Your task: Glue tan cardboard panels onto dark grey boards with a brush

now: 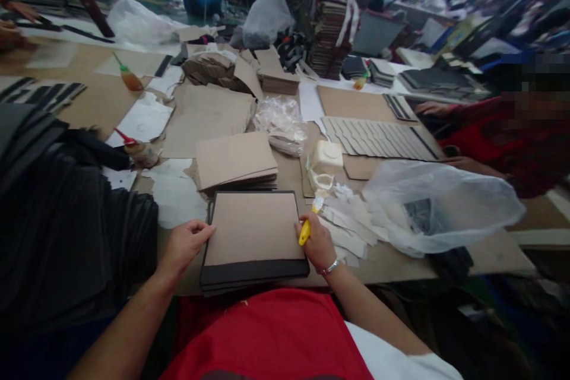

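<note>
A tan cardboard sheet (255, 227) lies on a stack of black panels (256, 272) at the table's front edge, with black margins showing around it. At its left edge, my left hand (187, 243) pinches the sheet's side between thumb and fingers. My right hand (317, 242) is closed around a yellow-handled brush (305, 231), whose pale bristle end points away from me. The fingers of that hand also touch the sheet's right edge. Just beyond lies a stack of bare cardboard sheets (236, 157).
A cream plastic container (327, 157) stands beside white paper strips (345, 225). To the right is a clear plastic bag (445, 202), and a co-worker in a red sleeve (485, 136). Dark panels (111, 237) are piled left, near a red-tipped bottle (138, 151).
</note>
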`<act>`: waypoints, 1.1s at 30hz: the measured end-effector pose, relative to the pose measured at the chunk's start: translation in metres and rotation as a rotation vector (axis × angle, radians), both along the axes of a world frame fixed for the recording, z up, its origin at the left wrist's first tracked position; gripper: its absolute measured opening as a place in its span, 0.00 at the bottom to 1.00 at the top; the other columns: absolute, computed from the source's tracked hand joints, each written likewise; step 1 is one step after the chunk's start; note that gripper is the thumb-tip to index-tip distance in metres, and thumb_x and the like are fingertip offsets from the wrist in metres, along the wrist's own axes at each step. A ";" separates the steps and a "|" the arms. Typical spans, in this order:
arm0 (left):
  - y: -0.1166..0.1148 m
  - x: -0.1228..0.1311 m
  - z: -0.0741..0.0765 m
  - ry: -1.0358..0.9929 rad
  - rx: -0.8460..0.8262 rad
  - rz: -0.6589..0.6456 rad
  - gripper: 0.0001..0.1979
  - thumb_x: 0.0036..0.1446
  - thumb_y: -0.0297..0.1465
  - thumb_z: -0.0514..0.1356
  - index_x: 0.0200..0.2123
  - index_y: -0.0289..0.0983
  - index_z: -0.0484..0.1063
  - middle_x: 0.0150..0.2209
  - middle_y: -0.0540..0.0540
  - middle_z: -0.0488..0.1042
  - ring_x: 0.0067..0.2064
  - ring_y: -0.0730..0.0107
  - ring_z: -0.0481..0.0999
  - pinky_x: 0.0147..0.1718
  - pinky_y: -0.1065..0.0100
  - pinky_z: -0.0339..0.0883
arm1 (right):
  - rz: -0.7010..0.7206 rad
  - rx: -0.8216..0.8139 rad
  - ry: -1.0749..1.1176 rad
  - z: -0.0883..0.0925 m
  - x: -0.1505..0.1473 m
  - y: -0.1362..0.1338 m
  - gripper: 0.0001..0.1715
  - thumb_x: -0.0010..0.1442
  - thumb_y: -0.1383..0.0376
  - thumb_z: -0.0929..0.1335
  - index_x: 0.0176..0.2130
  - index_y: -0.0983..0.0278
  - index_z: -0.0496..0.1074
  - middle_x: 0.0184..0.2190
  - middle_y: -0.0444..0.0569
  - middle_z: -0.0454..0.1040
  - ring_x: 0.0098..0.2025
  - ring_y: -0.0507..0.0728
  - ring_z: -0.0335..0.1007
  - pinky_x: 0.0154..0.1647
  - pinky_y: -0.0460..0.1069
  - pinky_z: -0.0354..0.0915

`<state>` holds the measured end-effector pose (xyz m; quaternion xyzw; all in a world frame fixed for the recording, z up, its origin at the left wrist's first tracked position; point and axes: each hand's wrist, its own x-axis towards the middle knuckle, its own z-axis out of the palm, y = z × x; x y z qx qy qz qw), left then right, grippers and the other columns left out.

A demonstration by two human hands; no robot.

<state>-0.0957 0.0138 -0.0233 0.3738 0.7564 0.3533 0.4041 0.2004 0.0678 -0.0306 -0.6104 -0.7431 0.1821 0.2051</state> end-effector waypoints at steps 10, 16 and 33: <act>0.004 -0.003 0.003 0.021 -0.056 -0.084 0.17 0.40 0.45 0.61 0.20 0.36 0.66 0.14 0.57 0.59 0.17 0.79 0.55 0.16 0.75 0.46 | -0.007 -0.037 -0.043 0.005 -0.003 0.001 0.08 0.59 0.61 0.62 0.38 0.62 0.64 0.25 0.45 0.70 0.26 0.54 0.67 0.27 0.45 0.55; 0.006 -0.010 -0.004 0.051 -0.050 -0.121 0.15 0.42 0.42 0.60 0.20 0.36 0.66 0.13 0.57 0.59 0.16 0.80 0.55 0.16 0.75 0.46 | 0.033 -0.046 -0.091 0.006 -0.005 0.002 0.10 0.59 0.61 0.61 0.39 0.63 0.64 0.25 0.46 0.69 0.24 0.54 0.65 0.26 0.46 0.53; 0.008 -0.020 -0.003 0.097 0.057 -0.208 0.09 0.44 0.33 0.59 0.20 0.34 0.67 0.17 0.55 0.62 0.21 0.78 0.61 0.24 0.73 0.54 | 0.037 -0.027 -0.272 0.009 -0.017 0.002 0.12 0.58 0.60 0.63 0.40 0.65 0.66 0.26 0.49 0.71 0.25 0.54 0.63 0.27 0.47 0.53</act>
